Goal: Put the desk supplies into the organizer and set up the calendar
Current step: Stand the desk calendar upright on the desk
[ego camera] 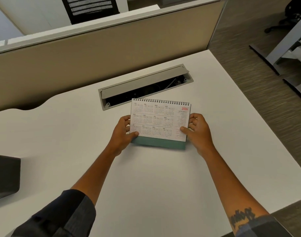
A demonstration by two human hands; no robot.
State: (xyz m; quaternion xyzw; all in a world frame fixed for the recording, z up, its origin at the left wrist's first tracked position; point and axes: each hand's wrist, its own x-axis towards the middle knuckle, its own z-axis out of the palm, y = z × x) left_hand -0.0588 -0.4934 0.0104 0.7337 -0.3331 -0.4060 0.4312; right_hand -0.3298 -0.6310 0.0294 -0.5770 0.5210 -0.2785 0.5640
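1. My left hand (123, 132) and right hand (198, 130) each pinch a side edge of the calendar (160, 122), thumbs on its face; my grip is light.
2. It stands on the table (155, 177), near the middle; if its green base (159, 144) isn't spread, it may fold flat on release.
3. Just behind, the open cable tray (146, 89) could swallow it if pushed back.
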